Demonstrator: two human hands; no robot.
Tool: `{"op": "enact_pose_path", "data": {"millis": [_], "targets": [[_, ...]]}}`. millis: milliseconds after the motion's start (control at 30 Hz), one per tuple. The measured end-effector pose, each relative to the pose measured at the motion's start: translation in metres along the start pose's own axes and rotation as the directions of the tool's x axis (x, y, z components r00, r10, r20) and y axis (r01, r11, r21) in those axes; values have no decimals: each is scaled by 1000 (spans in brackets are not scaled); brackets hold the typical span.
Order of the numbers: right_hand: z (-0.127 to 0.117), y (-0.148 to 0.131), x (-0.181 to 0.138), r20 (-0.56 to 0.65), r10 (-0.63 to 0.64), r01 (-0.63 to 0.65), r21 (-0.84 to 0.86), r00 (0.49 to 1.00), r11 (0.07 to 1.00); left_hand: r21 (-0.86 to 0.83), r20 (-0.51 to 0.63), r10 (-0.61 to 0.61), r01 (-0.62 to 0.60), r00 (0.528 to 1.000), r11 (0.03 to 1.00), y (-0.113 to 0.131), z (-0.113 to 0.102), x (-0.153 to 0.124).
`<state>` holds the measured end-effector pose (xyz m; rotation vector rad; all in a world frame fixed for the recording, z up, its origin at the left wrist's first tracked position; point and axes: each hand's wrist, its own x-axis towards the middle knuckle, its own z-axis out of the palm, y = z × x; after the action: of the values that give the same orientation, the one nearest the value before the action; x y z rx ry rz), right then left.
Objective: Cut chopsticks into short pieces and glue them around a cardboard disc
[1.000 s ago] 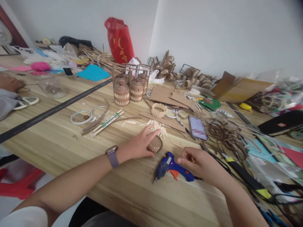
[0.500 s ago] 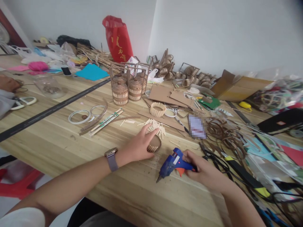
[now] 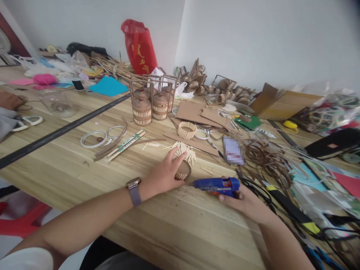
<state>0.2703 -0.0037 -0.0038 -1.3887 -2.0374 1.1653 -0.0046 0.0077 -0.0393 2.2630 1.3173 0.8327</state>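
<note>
My left hand (image 3: 165, 170) curves round the left side of a small round brown base (image 3: 184, 167), thumb at its near edge and fingers at its far edge. Short pale sticks stand along part of the base's rim. In my right hand (image 3: 242, 198) is a blue hot glue gun (image 3: 216, 185), lying nearly level. Its nozzle points left, close to my left thumb and the near rim; whether it touches is unclear. Loose short sticks (image 3: 187, 152) lie heaped just beyond the base. Farther back stands a finished ring of pale sticks (image 3: 186, 130).
Several lidded stick baskets (image 3: 142, 111) with tall handles stand at the back. White tape rings (image 3: 93, 139) and wrapped chopsticks (image 3: 125, 145) lie to the left, brown strips (image 3: 267, 159) and cables to the right. Another person's hand (image 3: 9, 100) is at the far left, beside scissors (image 3: 28, 122).
The glue gun has turned from pointing down toward me to nearly level, its nozzle now at the round base. My left hand and the base have stayed in place.
</note>
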Motion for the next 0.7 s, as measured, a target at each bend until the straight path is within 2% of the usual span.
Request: {"op": "enact_pose_path", "data": {"millis": [167,300,700], "targets": [[8,-3,4,-72,23,-18,73,997,997,4,-11,11,-11,1000,1000,0,0,-1],[12,-8,5,-38,-35,39,107,999,993,-19,-13,14,-14,1000,1000,-1,1,-2],[23,-2,5,-85,-88,84,-46,993,995,3,-3,-9,9,1000,1000,-3,-3,-1]]}}
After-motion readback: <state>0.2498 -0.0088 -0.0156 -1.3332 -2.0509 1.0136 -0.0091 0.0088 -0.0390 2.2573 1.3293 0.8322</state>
